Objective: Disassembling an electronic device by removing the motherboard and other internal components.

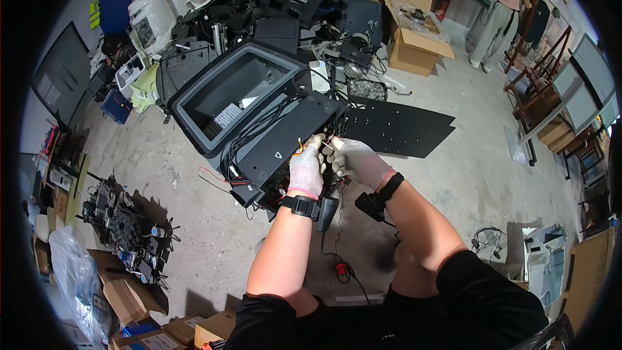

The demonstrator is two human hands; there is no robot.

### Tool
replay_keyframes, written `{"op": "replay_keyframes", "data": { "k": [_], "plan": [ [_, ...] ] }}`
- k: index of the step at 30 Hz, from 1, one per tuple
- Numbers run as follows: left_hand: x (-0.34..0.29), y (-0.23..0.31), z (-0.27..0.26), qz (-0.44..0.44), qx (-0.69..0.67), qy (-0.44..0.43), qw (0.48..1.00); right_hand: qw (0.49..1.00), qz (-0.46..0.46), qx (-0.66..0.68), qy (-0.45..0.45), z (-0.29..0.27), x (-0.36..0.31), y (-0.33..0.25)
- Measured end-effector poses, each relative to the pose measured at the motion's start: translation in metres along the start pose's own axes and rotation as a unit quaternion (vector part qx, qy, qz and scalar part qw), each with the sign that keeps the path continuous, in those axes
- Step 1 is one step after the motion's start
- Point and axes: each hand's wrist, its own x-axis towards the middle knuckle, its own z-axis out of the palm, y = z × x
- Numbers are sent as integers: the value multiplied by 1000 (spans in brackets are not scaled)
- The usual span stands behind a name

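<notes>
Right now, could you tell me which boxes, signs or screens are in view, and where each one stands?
Open cardboard box: far floor, brown, flaps up.
Cardboard boxes: lower left, brown, stacked.
Cardboard sheet: right edge, brown, flat.
Dark panel: left wall, rectangular, grey.
White triangle mark: on the black chassis, by the left hand.

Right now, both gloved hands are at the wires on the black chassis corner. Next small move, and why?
Probably draw the pinched wires slightly clear of the chassis: left hand and right hand meet tightly there, hiding the joint.
</notes>
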Motion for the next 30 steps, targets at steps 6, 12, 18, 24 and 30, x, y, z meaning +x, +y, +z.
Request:
{"op": "replay_keyframes", "data": {
  "k": [6,12,18,24,30],
  "plan": [
    [-3,3,0,-1,22,50,999,992,-79,-93,38,17,2,3],
    [-9,3,2,-15,17,35,999,960,-156,-228,36,10,9,-1],
    [-9,4,0,-31,-50,2,998,727,-396,-516,218,24,6,6],
    [-7,5,0,-30,-56,7,998,778,-301,-518,187,29,4,3],
    [-12,9,4,-25,-36,45,998,993,-108,-36,28,41,-15,-17]
  ]
}}
